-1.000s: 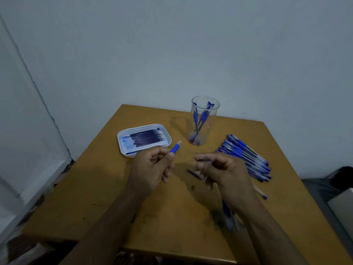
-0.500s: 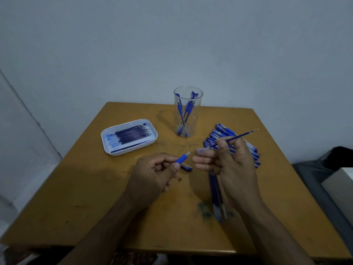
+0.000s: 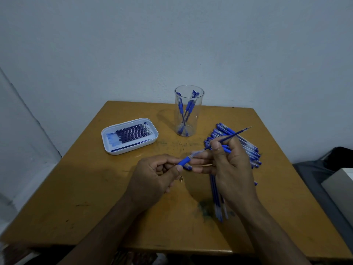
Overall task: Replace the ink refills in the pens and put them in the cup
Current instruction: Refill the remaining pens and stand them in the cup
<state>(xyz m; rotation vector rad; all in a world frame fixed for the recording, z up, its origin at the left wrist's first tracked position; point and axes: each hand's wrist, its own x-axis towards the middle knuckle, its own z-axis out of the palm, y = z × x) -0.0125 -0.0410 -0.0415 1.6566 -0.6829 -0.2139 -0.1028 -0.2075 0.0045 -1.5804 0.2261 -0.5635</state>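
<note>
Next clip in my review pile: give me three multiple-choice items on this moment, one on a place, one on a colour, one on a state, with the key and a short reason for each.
1. Where does the white tray of refills lie, as the camera sees it?
A. left of the clear cup
B. right of the pen pile
C. inside the cup

2. What colour is the grip on the pen barrel in the left hand?
A. red
B. blue
C. green

3. How does the right hand stand?
A. flat on the table
B. pinching a thin refill
C. gripping the cup

Key: 1 A, the tray sits on the table's left part with the cup to its right. 2 B, the rubber grip between the left fingers is blue. 3 B, thumb and fingers close on the refill, whose tip points up and to the right above the pen pile.
</note>
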